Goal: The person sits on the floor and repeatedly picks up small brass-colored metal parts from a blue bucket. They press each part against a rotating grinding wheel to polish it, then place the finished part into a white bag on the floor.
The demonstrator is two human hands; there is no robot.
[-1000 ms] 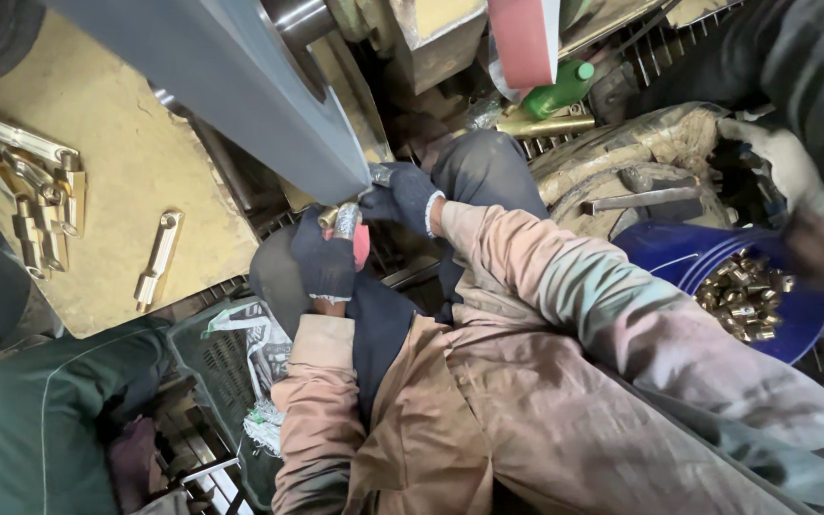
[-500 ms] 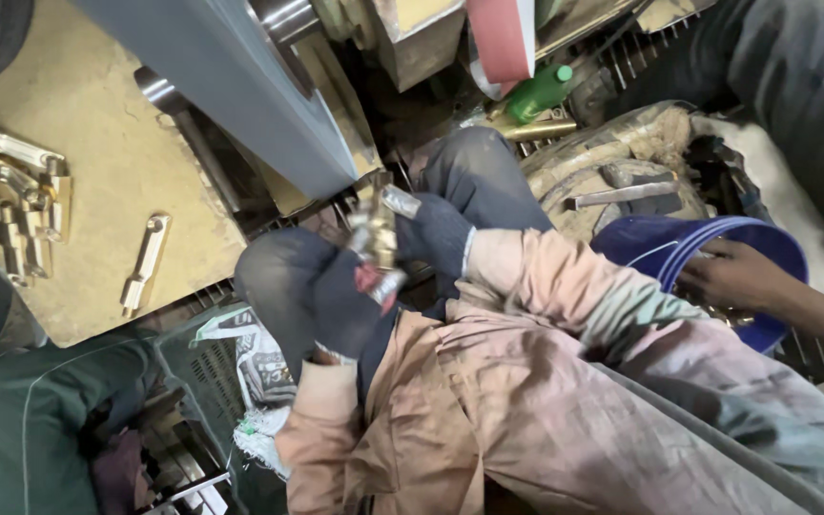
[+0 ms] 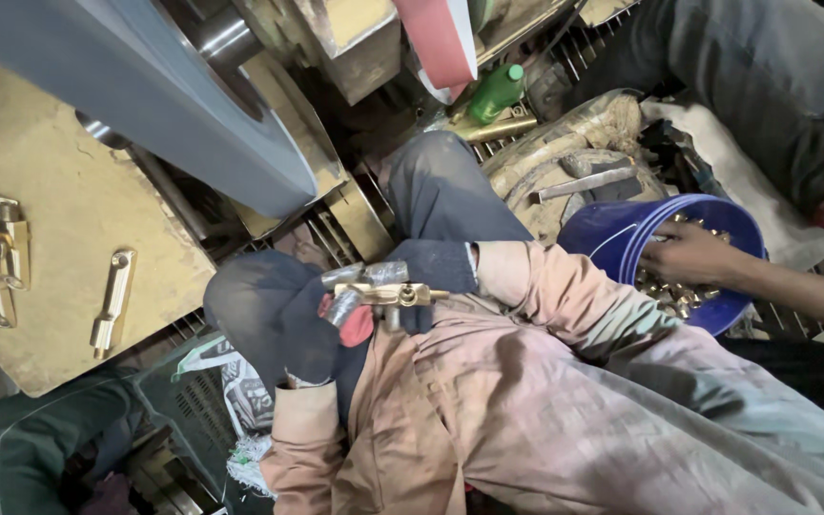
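Both my hands wear dark gloves with taped fingertips and hold one brass fitting [image 3: 388, 294] level, close to my chest. My left hand [image 3: 302, 329] grips its left end from below. My right hand [image 3: 431, 272] closes over its right part from above. The fitting is a short brass bar with a round end poking out to the right. My knees in dark trousers lie just beyond the hands, under a large grey grinding wheel [image 3: 154, 91].
A wooden board [image 3: 59, 219] at left carries several brass handles [image 3: 112, 298]. At right, another person's hand [image 3: 689, 253] reaches into a blue bucket [image 3: 612, 234] of brass parts. A green bottle [image 3: 496, 93] and a red belt [image 3: 441, 38] are at the top.
My hands have come back from the wheel toward my chest and turned the brass fitting level. The other person's hand has gone further into the blue bucket.
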